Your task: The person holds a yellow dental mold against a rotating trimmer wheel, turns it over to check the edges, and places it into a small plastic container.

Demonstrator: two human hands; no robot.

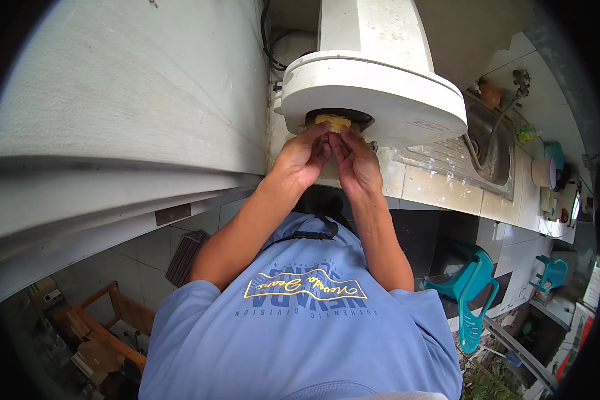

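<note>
A small, lumpy yellow piece that looks like dough (333,122) is held at the dark opening on the underside of a white, rounded machine (373,90). My left hand (300,160) pinches its left part between thumb and fingers. From the other side, my right hand (357,163) grips it with closed fingers, the two hands nearly touching. Part of the fingers and the inside of the opening are hidden.
A large white panel (127,87) fills the left side. To the right, a steel sink (493,147) with a tap (521,80) is set in a tiled counter (440,189). A teal plastic chair (472,293) stands at lower right, a wooden frame (103,327) at lower left.
</note>
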